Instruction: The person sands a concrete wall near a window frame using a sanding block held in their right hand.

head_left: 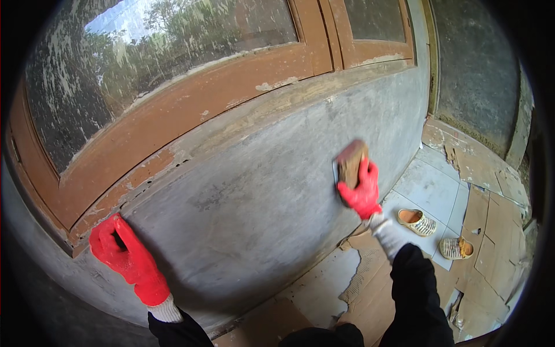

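In a red coated glove, my right hand (360,191) grips a wooden block (350,167), slightly blurred, with a thin pale sheet at its wall side. The block is against or very close to the grey plastered wall (260,186). My left hand (128,256), gloved the same way, is at the lower left by the corner of the window sill (130,186). Its fingers are curled, thumb and forefinger close together; whether it pinches anything is hidden. Above the wall is a brown wooden window frame (195,99) with chipped paint and pale-streaked glass (173,47).
A pair of striped clogs (417,222) rests on the white floor tiles (427,180) at the right. Torn cardboard (494,238) covers part of the floor, with more cardboard (373,277) along the wall's foot. A dark panel (477,73) stands at the upper right.
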`<state>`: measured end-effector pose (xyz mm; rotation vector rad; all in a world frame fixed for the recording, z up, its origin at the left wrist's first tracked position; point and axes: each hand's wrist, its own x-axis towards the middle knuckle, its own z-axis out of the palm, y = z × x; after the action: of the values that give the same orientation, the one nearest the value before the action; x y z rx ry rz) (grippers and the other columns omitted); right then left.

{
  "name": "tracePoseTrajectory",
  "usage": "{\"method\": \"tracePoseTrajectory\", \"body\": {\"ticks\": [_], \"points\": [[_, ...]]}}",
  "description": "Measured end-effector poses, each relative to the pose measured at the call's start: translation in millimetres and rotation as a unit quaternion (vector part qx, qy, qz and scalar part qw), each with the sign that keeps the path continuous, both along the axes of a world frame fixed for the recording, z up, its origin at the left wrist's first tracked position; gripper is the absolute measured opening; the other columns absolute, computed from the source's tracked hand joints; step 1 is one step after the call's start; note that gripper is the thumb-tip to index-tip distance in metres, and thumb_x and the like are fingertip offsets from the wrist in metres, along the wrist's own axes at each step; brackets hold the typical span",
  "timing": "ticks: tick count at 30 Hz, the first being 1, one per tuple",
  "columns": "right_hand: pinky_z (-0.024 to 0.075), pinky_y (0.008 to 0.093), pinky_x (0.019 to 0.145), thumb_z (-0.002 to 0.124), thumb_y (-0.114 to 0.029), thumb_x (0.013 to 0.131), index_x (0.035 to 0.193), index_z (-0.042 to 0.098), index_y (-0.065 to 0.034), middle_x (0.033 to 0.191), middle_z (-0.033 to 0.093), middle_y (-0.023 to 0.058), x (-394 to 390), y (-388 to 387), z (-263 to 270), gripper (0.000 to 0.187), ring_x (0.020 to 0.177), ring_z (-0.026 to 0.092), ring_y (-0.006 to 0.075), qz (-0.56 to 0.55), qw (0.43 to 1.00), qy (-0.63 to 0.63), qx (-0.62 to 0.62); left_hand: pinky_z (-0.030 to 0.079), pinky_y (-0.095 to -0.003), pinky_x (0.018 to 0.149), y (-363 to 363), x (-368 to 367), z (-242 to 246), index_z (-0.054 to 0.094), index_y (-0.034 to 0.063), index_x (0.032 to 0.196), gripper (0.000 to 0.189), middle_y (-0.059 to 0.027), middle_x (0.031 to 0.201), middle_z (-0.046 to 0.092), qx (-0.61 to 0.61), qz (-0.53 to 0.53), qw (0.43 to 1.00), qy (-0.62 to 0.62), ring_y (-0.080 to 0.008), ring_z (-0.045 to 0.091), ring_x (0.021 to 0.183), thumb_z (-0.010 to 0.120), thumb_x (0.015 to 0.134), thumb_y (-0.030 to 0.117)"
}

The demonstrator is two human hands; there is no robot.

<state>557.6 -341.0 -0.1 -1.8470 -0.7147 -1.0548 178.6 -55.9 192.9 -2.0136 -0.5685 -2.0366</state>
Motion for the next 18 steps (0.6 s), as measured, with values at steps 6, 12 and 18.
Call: {"method": "tracePoseTrajectory", "body": {"ticks": [6,12,18], "points": [[0.0439,0.0462,0.097,0.077,-0.043,0.072,0.147,0.033,-0.0047,0.128,0.043,0.0339,10.3,13.7,199.6,0.095,0.115,0.048,0.0466,0.005,0.997,-0.028,0.07,0.043,-0.0346,0.082,1.6,-4.8,0.6,0.063,0.0006,0.091,0.01,-0.0085,0.092,0.06,-0.011,0.001,1.0,0.003,-0.0223,0.054,0.089,0.058,0.094,0.009],[0.0447,0.0475,0.096,0.08,-0.047,0.067,0.149,0.027,-0.0009,0.133,0.039,0.0329,-7.4,14.7,-5.6,0.108,0.116,0.049,0.0473,0.001,0.999,0.018,0.033,0.043,-0.0345,0.081,-0.2,-5.8,4.1,0.064,0.0008,0.091,0.01,-0.0086,0.092,0.06,0.002,0.006,1.0,0.008,-0.0219,0.054,0.088,0.059,0.094,0.009],[0.0458,0.0475,0.095,0.079,-0.049,0.068,0.147,0.03,0.0011,0.133,0.038,0.0338,-17.8,9.3,1.1,0.106,0.115,0.049,0.0487,0.026,0.998,0.06,0.011,0.043,-0.0346,0.083,7.0,-6.5,-1.8,0.064,0.0013,0.091,0.011,-0.0086,0.092,0.06,-0.003,-0.013,1.0,0.013,-0.0217,0.054,0.089,0.058,0.095,0.009]]}}
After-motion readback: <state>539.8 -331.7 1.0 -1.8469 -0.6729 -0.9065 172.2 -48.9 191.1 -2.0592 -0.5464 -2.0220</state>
